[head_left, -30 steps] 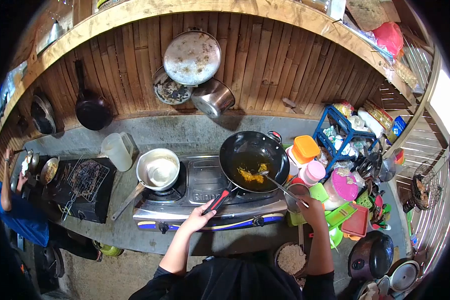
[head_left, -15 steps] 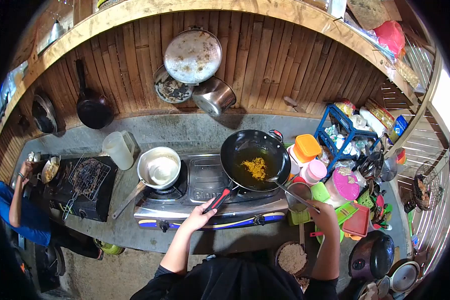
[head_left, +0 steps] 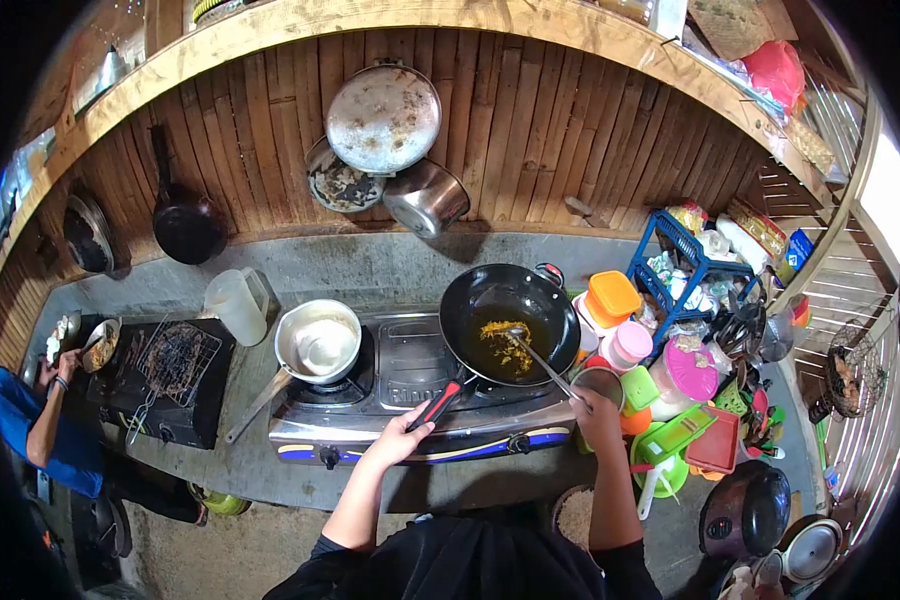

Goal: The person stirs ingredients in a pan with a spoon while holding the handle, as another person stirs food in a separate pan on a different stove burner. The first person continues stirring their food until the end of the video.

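My left hand (head_left: 406, 438) is closed around the black and red handle (head_left: 436, 405) of a dark wok (head_left: 460, 325), which sits on the right burner of the stove. Inside the wok, yellow-orange chopped paste (head_left: 497, 330) lies in oil. In my right hand (head_left: 597, 418) is a long-handled metal cooking spoon (head_left: 547, 367), its head down in the paste. A light saucepan (head_left: 318, 340) with a long wooden handle stands on the left burner, apart from both hands.
Plastic tubs, lids and a green basin (head_left: 660, 440) crowd the right side. Behind them is a blue rack (head_left: 692, 265). At far left, another person's hand (head_left: 68, 367) is near a small pan (head_left: 100, 343) beside a grill (head_left: 177, 352). A plastic jug (head_left: 235, 305) stands between the stoves.
My right hand has moved left, and the spoon's head went from the wok's right edge into the paste, which is now more spread out. The other person's arm has shifted too.
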The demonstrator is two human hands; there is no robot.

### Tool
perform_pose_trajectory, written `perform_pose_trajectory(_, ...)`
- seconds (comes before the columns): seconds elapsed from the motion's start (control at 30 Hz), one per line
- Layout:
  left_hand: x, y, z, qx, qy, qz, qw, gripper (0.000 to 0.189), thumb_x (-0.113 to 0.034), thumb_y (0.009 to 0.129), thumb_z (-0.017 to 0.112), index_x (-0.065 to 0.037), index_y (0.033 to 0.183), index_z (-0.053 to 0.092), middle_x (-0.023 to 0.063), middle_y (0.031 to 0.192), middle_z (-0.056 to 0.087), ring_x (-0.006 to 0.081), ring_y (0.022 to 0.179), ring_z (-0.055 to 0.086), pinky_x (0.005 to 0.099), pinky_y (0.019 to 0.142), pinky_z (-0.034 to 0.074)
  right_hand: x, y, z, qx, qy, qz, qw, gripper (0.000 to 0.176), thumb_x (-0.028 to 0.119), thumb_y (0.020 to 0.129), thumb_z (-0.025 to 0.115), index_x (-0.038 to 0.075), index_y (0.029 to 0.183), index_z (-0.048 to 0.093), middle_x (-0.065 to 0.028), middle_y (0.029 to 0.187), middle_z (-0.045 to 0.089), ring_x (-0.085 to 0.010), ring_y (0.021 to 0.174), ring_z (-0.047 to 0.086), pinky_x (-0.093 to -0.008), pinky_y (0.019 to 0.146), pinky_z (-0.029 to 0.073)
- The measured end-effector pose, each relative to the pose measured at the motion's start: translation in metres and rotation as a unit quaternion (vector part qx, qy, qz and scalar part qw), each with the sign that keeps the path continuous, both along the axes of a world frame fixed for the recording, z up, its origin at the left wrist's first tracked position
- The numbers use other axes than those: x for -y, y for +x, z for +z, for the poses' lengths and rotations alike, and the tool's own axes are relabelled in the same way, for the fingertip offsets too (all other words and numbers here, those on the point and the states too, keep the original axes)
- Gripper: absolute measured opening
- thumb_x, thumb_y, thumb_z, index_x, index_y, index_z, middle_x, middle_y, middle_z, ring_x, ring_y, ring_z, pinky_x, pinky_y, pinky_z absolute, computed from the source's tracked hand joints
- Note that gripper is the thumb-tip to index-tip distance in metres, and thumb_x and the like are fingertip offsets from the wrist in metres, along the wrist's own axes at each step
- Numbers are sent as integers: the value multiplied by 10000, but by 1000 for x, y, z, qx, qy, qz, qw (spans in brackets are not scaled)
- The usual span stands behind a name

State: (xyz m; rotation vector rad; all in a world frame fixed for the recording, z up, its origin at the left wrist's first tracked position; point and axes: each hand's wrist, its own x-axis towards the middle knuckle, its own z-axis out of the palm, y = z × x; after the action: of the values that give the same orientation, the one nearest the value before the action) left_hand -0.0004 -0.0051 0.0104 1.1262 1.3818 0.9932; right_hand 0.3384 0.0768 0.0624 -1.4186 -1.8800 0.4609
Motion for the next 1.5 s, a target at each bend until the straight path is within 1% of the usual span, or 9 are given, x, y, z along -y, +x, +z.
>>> perform_pose_trajectory(0.33,0,0,5,-8,29,-10,1000,471,-129,874,588,-62,1318,444,94,1277,509,151,1182,437,258,1013,286,-19,-17,7,53,-7,-52,997,242,164,824,600,57,1036,641,-192,894,644,-340,838,631,-368,738,490)
perform_pose_trajectory(0.4,2,1,11,-9,12,-11,1000,465,-121,877,580,-50,1315,441,108,1311,483,164,1219,415,266,1030,269,-11,-12,13,30,-8,-31,999,252,176,809,602,103,1046,648,-199,904,638,-362,856,616,-403,755,494)
perform_pose_trajectory(0.53,0,-1,5,-8,46,-26,999,470,-127,875,586,-40,1313,441,107,1308,485,160,1216,415,264,1029,269,2,1,23,35,5,-22,999,258,173,799,612,101,1044,651,-207,899,635,-361,851,618,-409,757,491)
perform_pose_trajectory(0.6,1,-1,8,-4,10,-8,1000,475,-131,871,592,-40,1313,442,104,1300,492,157,1205,423,261,1023,275,15,7,39,74,-77,-53,993,245,137,810,602,55,1037,646,-187,954,647,-316,871,634,-356,762,488)
perform_pose_trajectory(0.73,0,-1,4,8,-1,-3,1000,481,-137,868,598,-41,1313,443,102,1287,501,153,1191,432,257,1017,282,29,24,50,92,-73,-53,992,241,121,797,611,49,1023,652,-180,933,653,-309,859,638,-352,757,489)
perform_pose_trajectory(0.8,0,-1,8,-4,4,-5,1000,484,-137,867,600,-36,1313,442,101,1277,508,153,1182,438,256,1014,286,34,31,53,106,-34,-45,993,224,153,785,622,94,996,669,-161,865,658,-335,800,633,-390,720,495)
perform_pose_trajectory(1.13,2,0,10,-10,11,-4,1000,490,-127,864,604,-29,1314,437,112,1273,508,159,1183,440,257,1013,287,51,29,108,179,-62,-5,982,186,173,781,609,102,933,687,-144,845,658,-321,777,635,-388,701,501)
perform_pose_trajectory(1.2,0,-2,0,1,32,-12,999,487,-132,865,603,-29,1312,441,108,1263,516,160,1177,445,257,1012,289,51,30,113,186,-42,18,982,225,139,756,630,60,961,674,-197,795,635,-343,709,619,-385,632,480)
perform_pose_trajectory(1.5,-2,-3,-7,-18,65,-15,998,490,-147,867,604,-38,1315,441,90,1222,544,149,1146,460,252,1001,298,54,28,120,213,-12,25,977,225,131,761,609,63,966,673,-191,786,636,-351,693,614,-397,630,481)
